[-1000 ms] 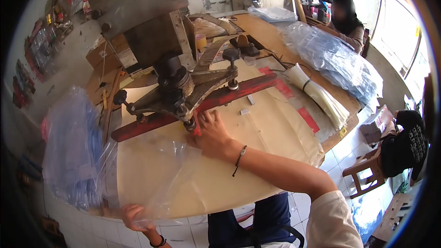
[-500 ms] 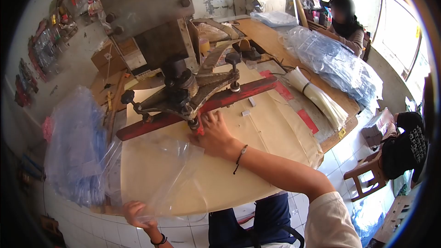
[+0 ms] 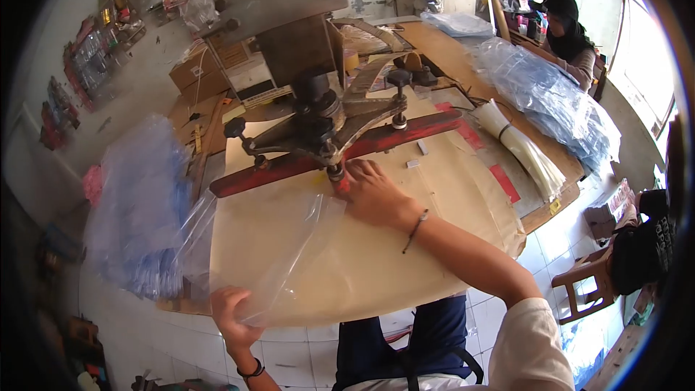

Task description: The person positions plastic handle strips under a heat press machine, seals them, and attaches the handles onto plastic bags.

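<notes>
A clear plastic sheet (image 3: 289, 253) lies over the tan board (image 3: 384, 268), its surface creased and shiny. My left hand (image 3: 235, 315) is closed on the sheet's lower left part, at the board's front edge. At the sheet's upper right corner, my right hand (image 3: 380, 195) rests with bent fingers, seemingly pinching the plastic; its fingertips are partly hidden. Just beyond those fingers runs a long red bar (image 3: 275, 170), under a dark metal press head (image 3: 318, 119) with knobs.
Stacked clear bags (image 3: 137, 210) lie at left, and more bags (image 3: 543, 90) at the back right. A tied bundle of pale strips (image 3: 517, 148) lies right of the board. A person (image 3: 568, 36) sits at the far end. A brown stool (image 3: 586, 286) stands at right.
The view has shifted, so the scene sits further right and slightly higher. The plastic's loose lower edge, which hung past the board's front, now lies closer to the board. Both hands keep their places.
</notes>
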